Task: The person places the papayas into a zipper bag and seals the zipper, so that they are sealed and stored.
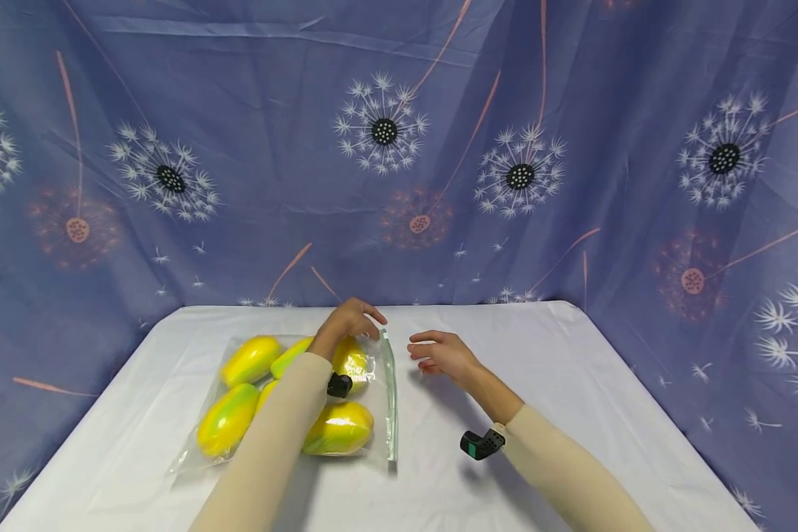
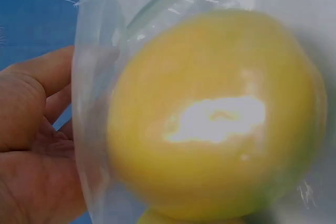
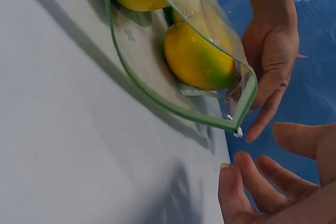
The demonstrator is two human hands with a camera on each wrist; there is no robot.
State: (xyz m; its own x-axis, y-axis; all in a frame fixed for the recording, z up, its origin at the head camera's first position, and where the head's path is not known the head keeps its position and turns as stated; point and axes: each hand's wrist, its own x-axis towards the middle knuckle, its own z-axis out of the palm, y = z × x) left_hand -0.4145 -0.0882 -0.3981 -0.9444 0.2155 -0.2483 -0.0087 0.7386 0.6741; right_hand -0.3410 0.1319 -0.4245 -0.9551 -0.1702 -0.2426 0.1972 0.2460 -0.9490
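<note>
A clear zip bag [image 1: 193,451] with a green zip strip [image 1: 391,403] lies on the left half of the table, holding several glossy yellow-green mangoes [image 1: 227,421]. My left hand [image 1: 351,322] is at the bag's far corner beside the zip end, its fingers extended and slightly bent. In the left wrist view, bag film overlaps the fingertips next to a large mango [image 2: 215,114]. My right hand [image 1: 444,355] hovers right of the bag mouth, thumb apart from loosely bent fingers, holding nothing. The right wrist view shows the mouth gaping, with a mango [image 3: 199,56] just inside.
A white cloth covers the table [image 1: 539,347]. Blue curtains [image 1: 292,185] with a dandelion print hang behind it and on both sides. Each wrist carries a small black camera [image 1: 482,445], the left one above the bag.
</note>
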